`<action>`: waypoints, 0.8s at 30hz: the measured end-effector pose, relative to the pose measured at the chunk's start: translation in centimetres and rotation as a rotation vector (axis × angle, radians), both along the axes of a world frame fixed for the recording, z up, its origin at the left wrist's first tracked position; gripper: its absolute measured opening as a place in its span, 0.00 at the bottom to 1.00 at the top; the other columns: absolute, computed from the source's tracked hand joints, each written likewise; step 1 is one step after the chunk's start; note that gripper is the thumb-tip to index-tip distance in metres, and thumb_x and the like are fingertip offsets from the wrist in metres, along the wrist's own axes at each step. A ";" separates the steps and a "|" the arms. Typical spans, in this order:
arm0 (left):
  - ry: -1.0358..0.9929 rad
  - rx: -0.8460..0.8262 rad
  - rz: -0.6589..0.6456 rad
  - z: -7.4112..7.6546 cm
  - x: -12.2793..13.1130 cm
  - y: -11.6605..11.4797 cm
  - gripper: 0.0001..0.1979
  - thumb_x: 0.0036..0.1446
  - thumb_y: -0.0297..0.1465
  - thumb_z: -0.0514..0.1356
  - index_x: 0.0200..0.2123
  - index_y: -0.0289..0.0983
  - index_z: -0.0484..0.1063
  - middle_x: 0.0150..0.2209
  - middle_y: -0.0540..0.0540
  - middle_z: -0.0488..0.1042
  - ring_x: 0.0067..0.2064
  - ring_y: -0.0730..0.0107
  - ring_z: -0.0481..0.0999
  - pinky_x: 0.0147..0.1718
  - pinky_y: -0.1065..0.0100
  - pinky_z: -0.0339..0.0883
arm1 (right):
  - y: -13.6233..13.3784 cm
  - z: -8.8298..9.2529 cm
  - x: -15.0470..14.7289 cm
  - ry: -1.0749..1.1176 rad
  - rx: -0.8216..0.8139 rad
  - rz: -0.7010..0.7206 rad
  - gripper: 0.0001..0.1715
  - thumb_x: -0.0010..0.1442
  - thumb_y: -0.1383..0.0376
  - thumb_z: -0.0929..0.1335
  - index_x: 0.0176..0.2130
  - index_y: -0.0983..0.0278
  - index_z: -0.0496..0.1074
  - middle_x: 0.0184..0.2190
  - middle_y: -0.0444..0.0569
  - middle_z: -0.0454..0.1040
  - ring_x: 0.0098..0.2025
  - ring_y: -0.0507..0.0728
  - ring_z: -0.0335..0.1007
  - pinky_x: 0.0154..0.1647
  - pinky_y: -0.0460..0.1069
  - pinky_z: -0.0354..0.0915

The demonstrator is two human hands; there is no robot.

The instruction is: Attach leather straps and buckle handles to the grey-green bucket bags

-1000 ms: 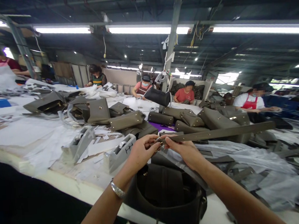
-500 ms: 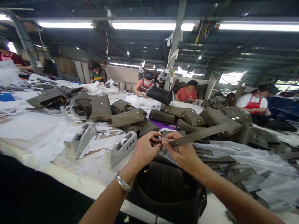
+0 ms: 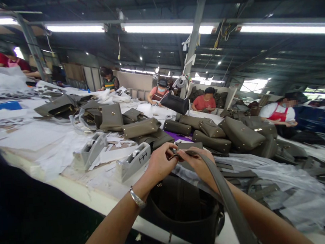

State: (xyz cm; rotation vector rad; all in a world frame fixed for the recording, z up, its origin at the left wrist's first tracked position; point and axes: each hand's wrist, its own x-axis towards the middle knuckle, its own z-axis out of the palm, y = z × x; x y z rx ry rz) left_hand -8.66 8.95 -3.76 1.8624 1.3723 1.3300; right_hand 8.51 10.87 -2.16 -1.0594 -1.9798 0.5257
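Both hands meet above an open dark olive handbag (image 3: pixel 185 224) at the table's front edge. My right hand (image 3: pixel 198 162) pinches an olive leather strap (image 3: pixel 220 177) near its end; the strap arches over the right wrist and runs down toward the bottom of the view. Close against it, my left hand (image 3: pixel 162 160), with a silver bracelet on the wrist, has its fingers curled round a small metal piece at the strap's end, which looks like a buckle or ring. The fingers partly hide that piece. A small gold fitting shows on the bag's rim below the left hand.
Two grey tape dispensers (image 3: pixel 133 160) stand left of my hands among paper scraps. Several olive handbags (image 3: pixel 142 128) lie piled beyond. Loose straps and clear plastic (image 3: pixel 293 186) spread to the right. A purple sheet (image 3: pixel 178 136) shows between bags. Co-workers (image 3: pixel 204 101) sit across the table.
The strap's free length, which stuck out to the right, has swung down toward me and now drapes over my right forearm. Both hands stay close together at its end.
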 end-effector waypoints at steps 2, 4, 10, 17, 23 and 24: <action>-0.018 0.007 0.009 -0.4 0.2 0.1 0.15 0.51 0.28 0.62 0.44 0.38 0.73 0.27 0.53 0.75 0.29 0.70 0.74 0.30 0.71 0.62 | -0.5 0.1 -0.2 -0.016 0.030 -0.024 0.17 0.59 0.50 0.70 0.31 0.57 0.81 0.30 0.49 0.81 0.33 0.60 0.76 0.37 0.54 0.69; -0.029 0.015 -0.005 -0.6 0.3 -0.1 0.15 0.51 0.28 0.62 0.45 0.38 0.72 0.28 0.52 0.75 0.29 0.70 0.74 0.30 0.71 0.63 | -0.7 0.2 -0.2 0.058 -0.058 -0.023 0.14 0.57 0.51 0.71 0.31 0.57 0.82 0.31 0.49 0.81 0.35 0.62 0.76 0.39 0.56 0.69; -0.031 0.008 -0.161 -0.1 -0.9 -1.8 0.23 0.51 0.29 0.66 0.52 0.41 0.70 0.40 0.47 0.78 0.39 0.64 0.78 0.40 0.66 0.70 | -0.1 0.0 0.0 0.330 -0.312 0.003 0.20 0.56 0.49 0.71 0.34 0.63 0.81 0.33 0.52 0.82 0.36 0.61 0.76 0.37 0.54 0.69; -0.098 0.009 -0.255 -0.7 -3.3 -2.2 0.19 0.53 0.30 0.67 0.49 0.42 0.74 0.48 0.45 0.78 0.50 0.61 0.77 0.53 0.62 0.68 | 0.0 1.7 0.8 0.579 -0.580 0.150 0.19 0.52 0.52 0.73 0.39 0.62 0.81 0.33 0.47 0.78 0.22 0.48 0.56 0.18 0.46 0.49; -0.278 0.046 -0.130 -1.6 -3.7 -1.7 0.15 0.57 0.34 0.64 0.47 0.41 0.77 0.54 0.43 0.74 0.40 0.66 0.78 0.31 0.71 0.72 | 1.7 6.2 4.0 0.794 -0.322 0.274 0.12 0.58 0.52 0.70 0.39 0.54 0.77 0.43 0.44 0.76 0.25 0.50 0.58 0.24 0.47 0.58; -0.344 0.035 -0.122 -1.6 -3.7 -1.6 0.17 0.56 0.34 0.65 0.49 0.40 0.76 0.54 0.42 0.74 0.37 0.68 0.78 0.28 0.72 0.71 | 2.0 6.8 4.5 0.816 -0.251 0.278 0.12 0.58 0.51 0.70 0.40 0.52 0.77 0.43 0.43 0.75 0.27 0.50 0.61 0.26 0.47 0.60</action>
